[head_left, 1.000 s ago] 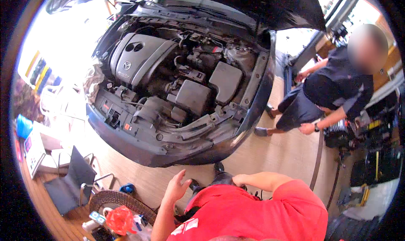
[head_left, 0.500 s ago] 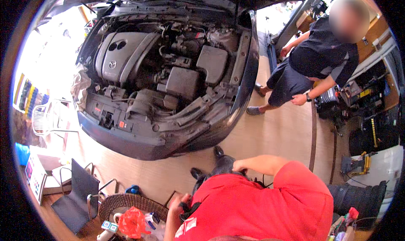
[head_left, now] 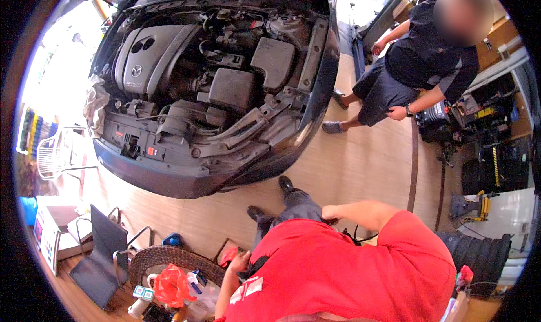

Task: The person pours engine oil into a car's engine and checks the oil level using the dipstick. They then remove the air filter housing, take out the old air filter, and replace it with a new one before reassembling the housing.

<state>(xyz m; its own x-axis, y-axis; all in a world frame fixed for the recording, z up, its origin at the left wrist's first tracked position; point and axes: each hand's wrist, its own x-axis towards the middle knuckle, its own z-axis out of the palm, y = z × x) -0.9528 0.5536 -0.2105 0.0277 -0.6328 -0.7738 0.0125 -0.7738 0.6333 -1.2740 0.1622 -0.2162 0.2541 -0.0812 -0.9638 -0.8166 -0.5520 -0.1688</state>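
Observation:
My left hand point(head_left: 241, 261) is low at my left side, close to the wicker table, with its fingers curled. A small red thing point(head_left: 229, 256) shows right beside it; I cannot tell whether the fingers hold it. My right arm is bent, and my right hand point(head_left: 331, 212) rests against my hip at the top of my dark trousers, its fingers hidden. Neither hand touches the car point(head_left: 197, 172), which stands in front of me with its bonnet up. Its grey engine cover point(head_left: 152, 54) and black battery-side box point(head_left: 234, 89) lie exposed.
Another person point(head_left: 406, 68) stands right of the car, arms lowered. A round wicker table point(head_left: 141, 260) at lower left carries a red plastic bag point(head_left: 173, 285). Beside it are a dark chair point(head_left: 101, 251) and white boxes point(head_left: 56, 229). Stacked tyres point(head_left: 479, 260) stand at right.
The view has shifted slightly, so the car sits higher and further left. A red thing now shows beside my left hand, whose fingers look more curled. My right hand stays at my hip.

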